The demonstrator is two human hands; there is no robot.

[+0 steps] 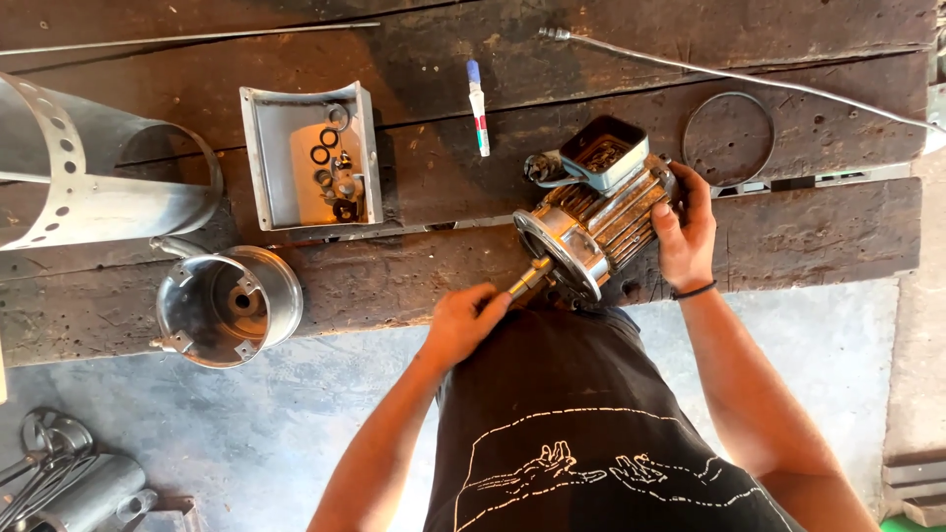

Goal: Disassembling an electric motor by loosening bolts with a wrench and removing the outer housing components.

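A small electric motor (598, 225) with a ribbed silver body and an open terminal box lies on its side at the front edge of a dark wooden bench (424, 187). My right hand (685, 232) grips the motor's rear end. My left hand (465, 320) is closed around the tip of the motor's brass-coloured shaft (532, 277), which points toward me past the round flange.
On the bench stand a grey metal tray (264, 158) holding rings and small parts, a round metal housing (229, 305), a perforated metal cylinder (89, 167), a marker pen (479, 108), a thin metal ring (728, 138), a cable (749, 79) and a thin rod (197, 37). Metal parts (69, 483) lie on the concrete floor at lower left.
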